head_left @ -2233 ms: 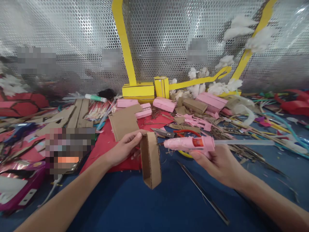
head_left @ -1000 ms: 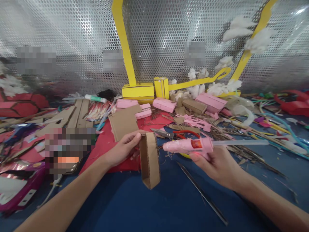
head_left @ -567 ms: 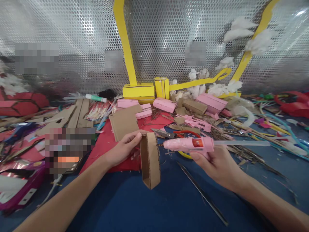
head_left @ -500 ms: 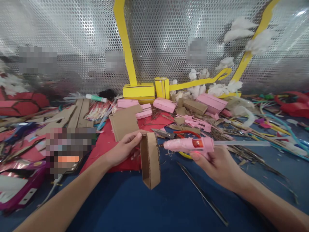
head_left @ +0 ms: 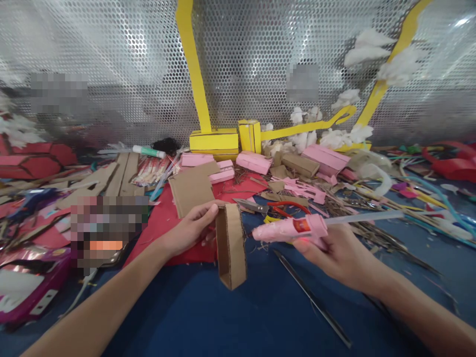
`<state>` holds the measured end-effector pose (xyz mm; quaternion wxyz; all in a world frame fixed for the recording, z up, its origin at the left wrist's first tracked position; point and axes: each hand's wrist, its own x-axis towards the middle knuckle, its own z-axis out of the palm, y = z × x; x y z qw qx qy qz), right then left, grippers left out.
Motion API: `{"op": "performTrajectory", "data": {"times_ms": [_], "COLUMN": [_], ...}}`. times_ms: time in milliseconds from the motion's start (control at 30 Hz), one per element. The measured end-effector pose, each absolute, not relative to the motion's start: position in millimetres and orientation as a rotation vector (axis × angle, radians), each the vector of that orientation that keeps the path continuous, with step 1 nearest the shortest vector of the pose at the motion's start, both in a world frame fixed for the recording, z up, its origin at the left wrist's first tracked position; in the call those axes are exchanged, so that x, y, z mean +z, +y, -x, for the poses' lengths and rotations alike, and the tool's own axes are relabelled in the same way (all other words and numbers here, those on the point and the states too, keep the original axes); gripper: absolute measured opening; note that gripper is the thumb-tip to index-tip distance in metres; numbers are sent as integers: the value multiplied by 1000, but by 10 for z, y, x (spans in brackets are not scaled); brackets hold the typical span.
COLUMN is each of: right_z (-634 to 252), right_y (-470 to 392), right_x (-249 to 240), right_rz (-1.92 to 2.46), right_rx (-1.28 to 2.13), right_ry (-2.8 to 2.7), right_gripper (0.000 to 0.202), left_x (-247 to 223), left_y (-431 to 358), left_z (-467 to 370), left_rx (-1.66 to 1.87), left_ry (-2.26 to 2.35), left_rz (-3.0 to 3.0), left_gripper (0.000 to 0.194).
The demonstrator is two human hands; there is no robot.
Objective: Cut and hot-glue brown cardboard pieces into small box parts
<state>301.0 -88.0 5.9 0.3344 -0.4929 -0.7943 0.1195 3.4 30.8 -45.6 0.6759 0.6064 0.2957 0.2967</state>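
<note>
My left hand (head_left: 197, 225) pinches the upper left edge of a small open cardboard box (head_left: 235, 250), held upright above the blue table (head_left: 193, 317). Wrapped around a pink glue gun (head_left: 286, 230) is my right hand (head_left: 330, 253), closed on its handle. A long translucent glue stick (head_left: 364, 216) sticks out of the gun's back end. The gun's nozzle points left, close to the box's right edge; whether it touches the cardboard I cannot tell. Part of the handle is hidden by my fingers.
Scissors (head_left: 284, 206) with red handles lie behind the glue gun. A metal craft knife or blade (head_left: 312, 297) rests below it. Red sheet (head_left: 148, 238) and flat cardboard (head_left: 195, 188) lie behind my left hand. Yellow boxes (head_left: 213, 142) stand against the perforated metal screen (head_left: 245, 59).
The glue gun has moved slightly down along the box's right edge, and its back end has tilted up a little. My left hand and the box have hardly moved.
</note>
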Motion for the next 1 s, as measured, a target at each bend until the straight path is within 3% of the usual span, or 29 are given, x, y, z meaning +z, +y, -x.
{"op": "performTrajectory", "data": {"times_ms": [167,400,700,1000], "right_z": [-3030,-3024,-3023,-3031], "right_y": [-874,-882,-880,-871], "right_x": [63,-33,-18,57], "right_rz": [1274,1356,1354,1248], "right_rx": [454,366,286,452], "right_ry": [-2101,-2052,-2075,-2214], "right_gripper": [37,47,43,35], "left_x": [-450,-425,-440,-477], "left_y": [309,296,319,332], "left_z": [-29,-40,-22,-2], "left_rx": [654,657,646,657], "left_ry": [662,656,655,677], "left_rz": [-1376,-1403,-1402,-1392], "left_gripper": [49,51,49,46]}}
